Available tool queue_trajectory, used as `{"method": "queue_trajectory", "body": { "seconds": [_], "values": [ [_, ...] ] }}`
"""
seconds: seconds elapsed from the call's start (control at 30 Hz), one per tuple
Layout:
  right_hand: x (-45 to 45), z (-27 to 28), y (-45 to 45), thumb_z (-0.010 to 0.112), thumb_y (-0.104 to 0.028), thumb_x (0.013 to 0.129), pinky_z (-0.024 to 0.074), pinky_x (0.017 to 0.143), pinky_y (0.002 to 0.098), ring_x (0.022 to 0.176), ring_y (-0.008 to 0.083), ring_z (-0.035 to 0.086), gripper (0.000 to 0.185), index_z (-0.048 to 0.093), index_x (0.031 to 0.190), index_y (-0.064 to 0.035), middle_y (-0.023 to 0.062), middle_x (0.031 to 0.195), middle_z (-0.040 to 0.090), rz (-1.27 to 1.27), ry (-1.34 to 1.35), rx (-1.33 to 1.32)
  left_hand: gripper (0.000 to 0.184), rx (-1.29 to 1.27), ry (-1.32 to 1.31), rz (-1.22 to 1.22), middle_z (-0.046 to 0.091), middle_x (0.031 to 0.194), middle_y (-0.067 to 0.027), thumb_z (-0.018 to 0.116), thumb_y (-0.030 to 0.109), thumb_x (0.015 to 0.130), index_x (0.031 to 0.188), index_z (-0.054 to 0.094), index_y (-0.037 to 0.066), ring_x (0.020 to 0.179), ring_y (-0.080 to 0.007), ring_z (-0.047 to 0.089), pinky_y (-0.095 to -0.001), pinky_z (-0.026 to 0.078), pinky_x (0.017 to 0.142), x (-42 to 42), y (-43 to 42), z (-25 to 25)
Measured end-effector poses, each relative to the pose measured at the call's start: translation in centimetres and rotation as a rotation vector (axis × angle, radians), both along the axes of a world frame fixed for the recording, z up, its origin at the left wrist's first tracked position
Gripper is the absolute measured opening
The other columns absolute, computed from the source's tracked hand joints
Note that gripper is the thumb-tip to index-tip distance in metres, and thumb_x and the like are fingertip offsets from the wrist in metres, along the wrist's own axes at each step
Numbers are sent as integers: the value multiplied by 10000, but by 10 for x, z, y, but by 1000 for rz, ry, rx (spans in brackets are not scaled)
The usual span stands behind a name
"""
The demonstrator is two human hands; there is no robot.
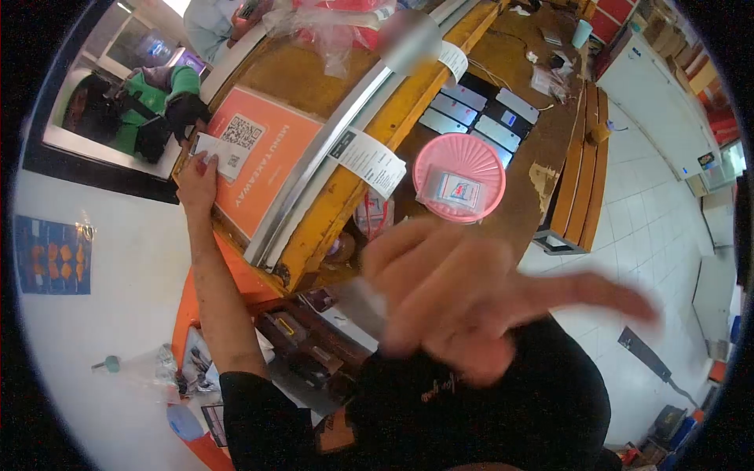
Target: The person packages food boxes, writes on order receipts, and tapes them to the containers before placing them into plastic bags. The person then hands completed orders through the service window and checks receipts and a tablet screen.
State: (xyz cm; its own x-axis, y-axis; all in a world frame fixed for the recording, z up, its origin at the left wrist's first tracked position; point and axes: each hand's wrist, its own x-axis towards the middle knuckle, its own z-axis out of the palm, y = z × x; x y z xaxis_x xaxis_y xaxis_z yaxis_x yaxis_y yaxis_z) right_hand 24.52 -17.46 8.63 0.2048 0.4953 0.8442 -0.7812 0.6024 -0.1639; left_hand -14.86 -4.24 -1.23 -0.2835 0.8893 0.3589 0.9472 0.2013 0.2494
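Observation:
My left hand (198,184) reaches to the counter's far left end, its fingers closed on a white paper slip (225,157) with a printed QR code. The slip lies over an orange takeaway menu sheet (276,165), which has a larger QR code. Beyond the slip is another person's dark sleeve (187,111), close to it. My right hand (448,290) is raised in front of my chest, smeared by motion. One digit stretches right and the others look curled; whether they hold anything cannot be made out. A pale blurred patch is at its left side.
Printed receipts (367,162) hang from the counter edge (408,94). Behind my right hand are a pink round tray (422,174) with a plastic-wrapped pack (458,191), and several phones (496,133). A wooden bench (585,177) stands right; an open drawer (310,345) is below.

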Motion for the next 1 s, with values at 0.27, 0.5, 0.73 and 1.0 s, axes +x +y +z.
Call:
{"method": "queue_trajectory", "body": {
  "seconds": [0.27,0.5,0.73,1.0],
  "values": [
    [31,-117,90,705,-125,815,417,688,253,723,129,489,355,452,1037,-9,47,831,516,-751,-657,-618,407,347,-71,-38,658,1023,-153,633,401,838,1044,668,52,970,-280,622,-351,465,849,-4,-4,4],
    [11,-167,100,820,-213,664,417,786,304,876,181,475,622,413,1105,-49,69,912,457,-479,-775,-744,316,556,-295,49,610,1014,-135,670,228,858,1035,609,-26,934,-241,583,-339,450,860,26,-30,16],
    [12,-169,102,806,-213,653,411,788,300,876,178,466,670,418,1183,-78,61,904,428,-452,-764,-730,299,548,-303,-285,606,1053,-121,667,190,849,1073,610,0,969,-233,565,-341,424,893,82,-48,33],
    [12,-166,101,802,-219,655,424,769,314,873,194,478,662,440,1187,-65,74,931,455,-412,-769,-751,591,-90,301,-622,571,1200,-93,628,470,816,1274,522,112,1196,-251,468,-520,261,1009,247,-100,57]
  ]
}}
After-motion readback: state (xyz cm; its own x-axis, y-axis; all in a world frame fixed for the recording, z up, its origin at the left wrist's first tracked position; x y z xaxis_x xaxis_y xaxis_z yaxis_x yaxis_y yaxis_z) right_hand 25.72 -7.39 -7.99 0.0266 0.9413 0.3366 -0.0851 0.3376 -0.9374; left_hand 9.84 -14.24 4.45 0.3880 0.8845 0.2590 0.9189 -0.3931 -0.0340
